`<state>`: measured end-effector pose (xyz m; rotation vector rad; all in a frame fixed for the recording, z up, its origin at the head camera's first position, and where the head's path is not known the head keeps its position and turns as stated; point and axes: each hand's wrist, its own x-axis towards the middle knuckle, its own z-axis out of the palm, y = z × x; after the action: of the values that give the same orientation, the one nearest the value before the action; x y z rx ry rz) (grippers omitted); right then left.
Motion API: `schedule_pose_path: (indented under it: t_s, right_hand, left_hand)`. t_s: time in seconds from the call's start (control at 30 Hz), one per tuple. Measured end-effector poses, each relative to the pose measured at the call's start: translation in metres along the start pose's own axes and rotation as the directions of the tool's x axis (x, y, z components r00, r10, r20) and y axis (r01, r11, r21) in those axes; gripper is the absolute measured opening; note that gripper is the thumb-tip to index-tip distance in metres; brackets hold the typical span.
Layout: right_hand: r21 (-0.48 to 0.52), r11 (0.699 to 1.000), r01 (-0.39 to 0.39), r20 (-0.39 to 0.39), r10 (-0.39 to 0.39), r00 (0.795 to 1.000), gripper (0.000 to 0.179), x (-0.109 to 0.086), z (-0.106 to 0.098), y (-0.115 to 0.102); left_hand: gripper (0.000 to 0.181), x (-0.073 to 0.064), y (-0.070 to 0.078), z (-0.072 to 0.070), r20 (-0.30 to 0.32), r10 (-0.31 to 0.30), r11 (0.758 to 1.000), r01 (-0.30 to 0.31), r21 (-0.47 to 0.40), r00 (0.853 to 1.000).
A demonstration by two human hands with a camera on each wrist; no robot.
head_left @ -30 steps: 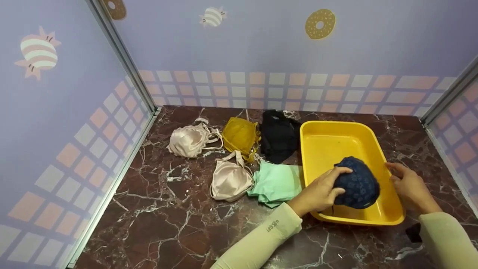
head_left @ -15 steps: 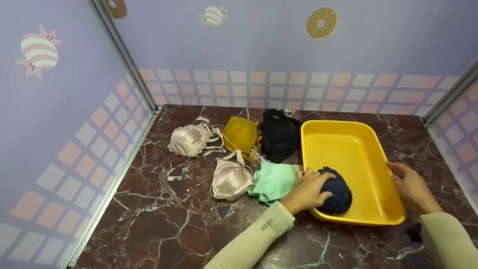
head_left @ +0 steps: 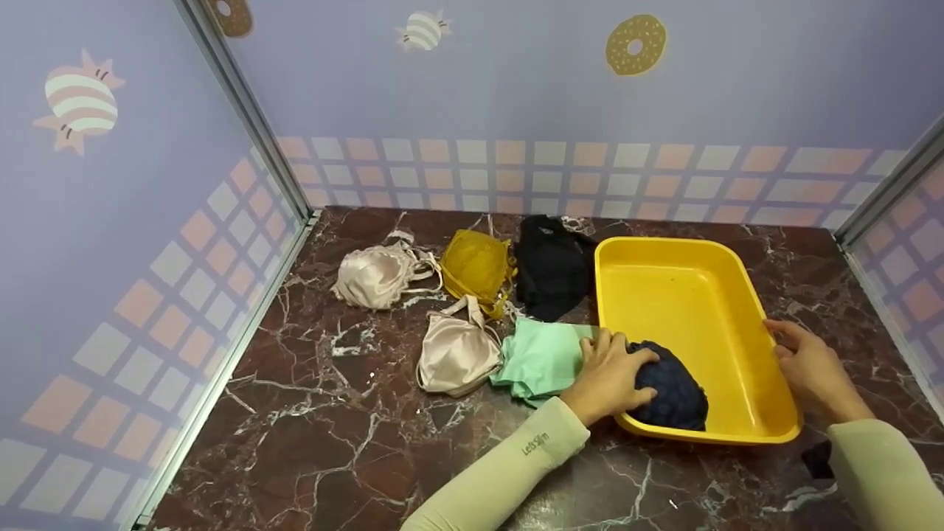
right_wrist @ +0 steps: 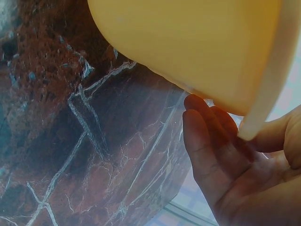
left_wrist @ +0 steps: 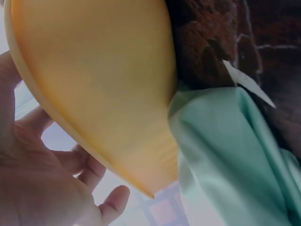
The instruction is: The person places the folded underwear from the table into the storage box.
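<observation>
A yellow plastic basin [head_left: 678, 254] stands at the right of the marble-patterned table. In its near left corner sits a navy bra [head_left: 671, 391] with padded cups. My left hand [head_left: 608, 376] reaches over the left rim, index finger and thumb pinching the bra's left edge; other fingertips lie near the rim. The left wrist view shows that hand [left_wrist: 42, 174] beside the rim, the bra hidden there. My right hand [head_left: 815, 372] grips the basin's right rim. In the right wrist view its thumb is over the rim and its fingers [right_wrist: 200, 136] are against the outer wall.
Left of the basin lie a mint-green folded cloth [head_left: 546, 358], a black garment [head_left: 553, 273], a mustard bra [head_left: 476, 269], a shiny beige bra [head_left: 457, 354] and a pale lace-edged bra [head_left: 376, 276]. Patterned panels [head_left: 472, 88] enclose the table at the back and sides.
My left hand has moved left and down with the navy bra, from the basin's middle into its near left corner. The bra then shifts slightly toward the near wall. My right hand stays on the rim.
</observation>
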<state>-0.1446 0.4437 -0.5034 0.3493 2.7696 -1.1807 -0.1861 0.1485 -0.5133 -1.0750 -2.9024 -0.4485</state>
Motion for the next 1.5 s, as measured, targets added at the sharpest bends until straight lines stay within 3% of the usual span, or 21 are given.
schedule_pose_path:
  t_s: [0.33, 0.57, 0.73, 0.87, 1.07, 1.23, 1.4, 1.5]
  right_hand:
    - [-0.010, 1.000, 0.002, 0.008, -0.002, 1.000, 0.051, 0.001, 0.003, -0.003]
    - [0.025, 1.000, -0.010, 0.021, 0.010, 1.000, 0.052, 0.001, 0.004, -0.006]
    - [0.005, 1.000, -0.017, 0.009, 0.017, 1.000, 0.052, 0.002, 0.005, -0.008]
    - [-0.002, 1.000, -0.019, 0.005, 0.019, 1.000, 0.051, 0.002, 0.006, -0.008]
    - [0.009, 1.000, -0.011, 0.010, 0.011, 1.000, 0.051, 0.003, 0.006, -0.007]
    - [-0.009, 1.000, 0.015, 0.005, -0.015, 1.000, 0.051, 0.002, 0.006, -0.006]
    - [0.033, 0.999, -0.008, 0.003, 0.008, 1.000, 0.052, -0.003, 0.000, 0.001]
    - [0.041, 0.999, 0.000, 0.002, 0.000, 1.000, 0.052, -0.002, 0.003, 0.003]
  left_hand:
    - [0.046, 0.007, 0.011, -0.001, -0.009, 0.010, 0.995, -0.009, 0.096, 1.000]
    - [0.047, 0.008, 0.014, -0.001, -0.065, -0.020, 0.993, 0.028, 0.117, 0.998]
    - [0.039, 0.007, 0.014, -0.003, 0.009, 0.055, 0.997, -0.056, 0.062, 0.998]
    - [0.031, 0.007, 0.014, -0.004, 0.059, 0.142, 0.990, -0.141, -0.022, 0.988]
    - [0.029, 0.006, 0.012, -0.004, 0.080, 0.175, 0.984, -0.172, -0.050, 0.981]
    - [0.029, 0.007, 0.004, -0.009, 0.040, 0.173, 0.984, -0.172, -0.039, 0.984]
    - [0.029, 0.006, -0.005, -0.015, -0.037, 0.175, 0.984, -0.176, -0.033, 0.984]
    - [0.031, 0.001, -0.019, -0.020, -0.086, 0.166, 0.985, -0.169, -0.025, 0.982]
